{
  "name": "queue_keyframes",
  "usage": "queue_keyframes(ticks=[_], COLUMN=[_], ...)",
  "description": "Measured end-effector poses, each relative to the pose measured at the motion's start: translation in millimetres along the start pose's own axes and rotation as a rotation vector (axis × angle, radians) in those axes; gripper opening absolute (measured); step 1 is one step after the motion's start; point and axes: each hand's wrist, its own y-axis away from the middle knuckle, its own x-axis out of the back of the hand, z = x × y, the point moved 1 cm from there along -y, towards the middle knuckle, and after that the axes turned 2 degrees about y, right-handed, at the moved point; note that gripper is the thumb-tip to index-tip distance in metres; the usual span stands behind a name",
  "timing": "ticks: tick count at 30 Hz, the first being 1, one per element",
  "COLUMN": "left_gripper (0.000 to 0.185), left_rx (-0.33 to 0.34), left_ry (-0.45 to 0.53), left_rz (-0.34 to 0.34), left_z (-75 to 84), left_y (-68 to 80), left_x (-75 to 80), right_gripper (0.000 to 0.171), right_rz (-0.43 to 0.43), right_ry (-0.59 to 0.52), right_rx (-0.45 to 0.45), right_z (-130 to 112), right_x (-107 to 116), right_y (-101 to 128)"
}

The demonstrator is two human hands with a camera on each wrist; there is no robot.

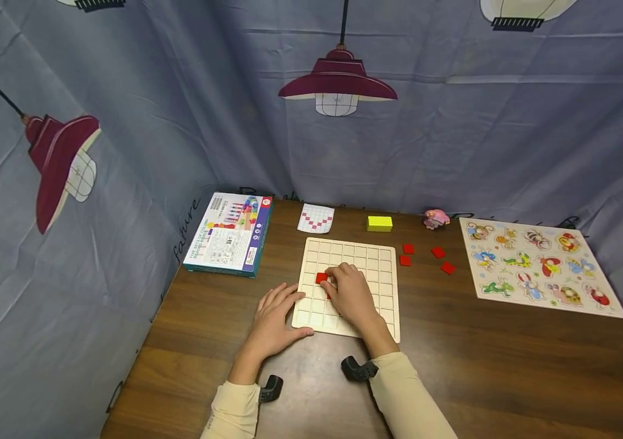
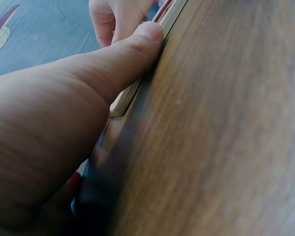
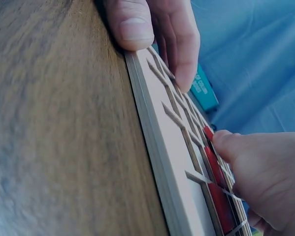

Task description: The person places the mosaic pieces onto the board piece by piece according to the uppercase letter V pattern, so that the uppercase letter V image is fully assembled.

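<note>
A pale wooden grid board lies on the table. My left hand rests at its near left corner, fingers by the left edge and thumb at the front edge. Over the board's left half, my right hand has its thumb and index finger at a red square tile. In the right wrist view the thumb meets a red tile, and more red tiles sit in the grid nearer the camera. The right hand hides part of the board and its tiles.
Several loose red tiles lie right of the board. Behind it are a pattern card, a yellow block and a pink figurine. A game box lies left, an animal picture board right. A curtain hangs behind.
</note>
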Motion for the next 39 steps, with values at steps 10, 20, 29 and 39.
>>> queue_keyframes(ticks=[10,20,29,39], left_gripper=[0.08,0.079,0.08,0.08], left_rx=[0.001,0.005,-0.001,0.003], left_ry=[0.001,0.014,0.012,0.02], left_rz=[0.002,-0.001,0.001,-0.001], left_z=[-0.7,0.0,-0.5,-2.3], left_y=[0.6,1.3,-0.6,0.8], left_x=[-0.8,0.3,-3.0,-2.2], right_gripper=[0.027,0.023,0.03,0.04], right_rz=[-0.026,0.022,0.016,0.166], right_ry=[0.018,0.026,-0.075,-0.121], right_rx=[0.0,0.027,-0.066,-0.201], right_z=[-1,-4,22,118], right_x=[-1,-2,20,62], right_y=[-1,0,4,33])
